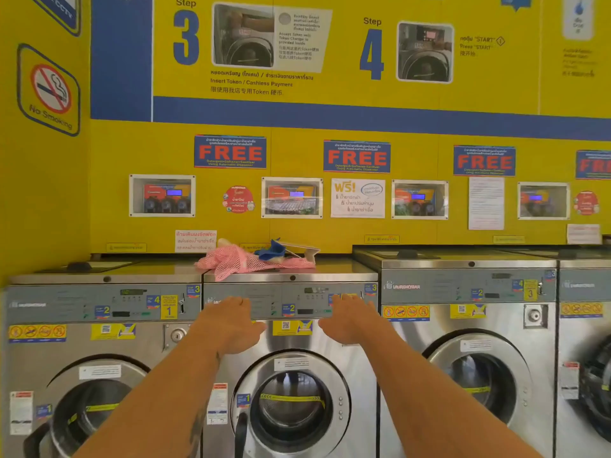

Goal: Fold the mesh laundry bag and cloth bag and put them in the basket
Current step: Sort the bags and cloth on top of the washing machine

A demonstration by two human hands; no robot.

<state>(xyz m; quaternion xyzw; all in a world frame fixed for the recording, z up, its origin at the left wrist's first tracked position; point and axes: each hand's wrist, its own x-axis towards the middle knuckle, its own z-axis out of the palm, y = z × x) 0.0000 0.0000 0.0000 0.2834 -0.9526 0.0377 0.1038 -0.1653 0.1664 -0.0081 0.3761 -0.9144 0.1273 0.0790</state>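
Note:
A pink mesh laundry bag lies crumpled on top of the middle washing machine, one corner hanging over its front edge. A blue cloth piece rests on the mesh, with a pale flat item beside it against the wall. My left hand and my right hand are stretched forward side by side in front of that machine's control panel, palms down, fingers apart, holding nothing. Both hands are below the bags and apart from them. No basket is in view.
A row of steel front-loading washers runs along a yellow wall, with one at left and one at right. Signs and dispenser windows cover the wall above. The yellow side wall closes in on the left.

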